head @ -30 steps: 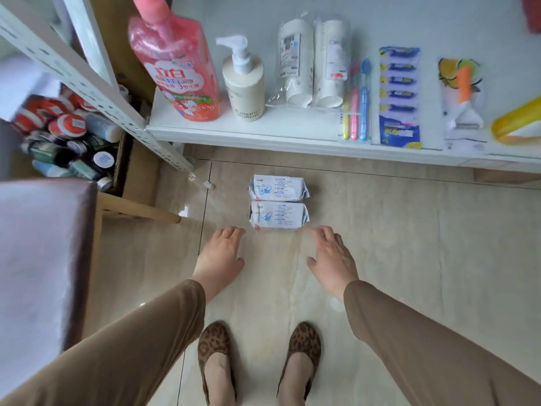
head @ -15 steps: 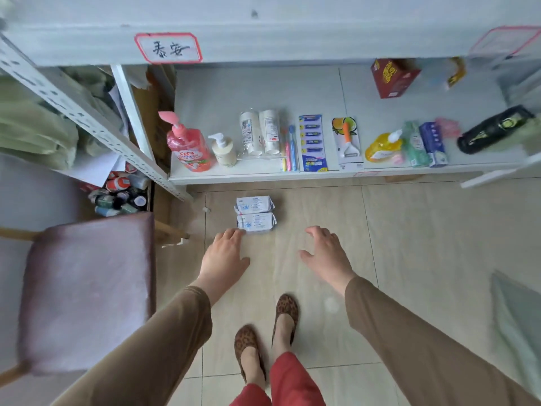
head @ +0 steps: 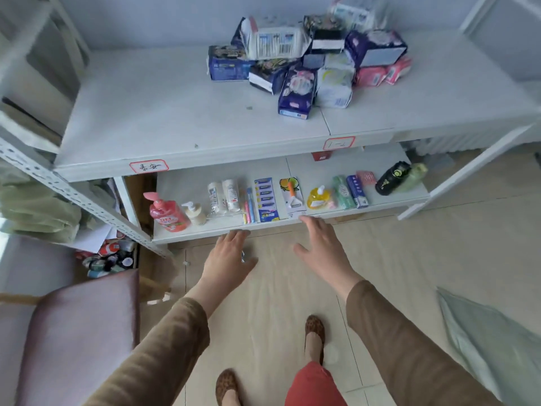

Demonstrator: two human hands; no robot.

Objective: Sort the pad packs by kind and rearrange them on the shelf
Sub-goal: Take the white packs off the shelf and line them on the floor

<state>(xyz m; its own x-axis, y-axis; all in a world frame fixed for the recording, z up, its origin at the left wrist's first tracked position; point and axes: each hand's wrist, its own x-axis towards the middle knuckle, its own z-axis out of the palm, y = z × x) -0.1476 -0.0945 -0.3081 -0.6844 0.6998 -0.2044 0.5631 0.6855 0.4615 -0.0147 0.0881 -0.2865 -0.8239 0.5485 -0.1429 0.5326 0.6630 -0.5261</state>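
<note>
Head-camera view: both arms in brown sleeves are held out over the beige tiled floor (head: 395,259), in front of the white metal shelving unit (head: 181,118). The left hand (head: 227,259) is spread flat, palm down, with nothing in it, its fingertips level with the front edge of the lower shelf board (head: 205,230). The right hand (head: 322,244) is likewise spread and empty, its fingertips just short of that same edge.

A jumbled heap of dark blue, white and pink plastic pad packs (head: 310,60) is seen on the upper board, toward its back right part; one dark blue pack lies nearest the front. The left half of that board and its whole front strip are left bare.

On the lower board a row of toiletries is lined up along the front edge, from a pink pump bottle (head: 167,213) at the left end to a black bottle (head: 390,178) near the right end. A mauve cushioned seat (head: 79,332) is seen at lower left.
</note>
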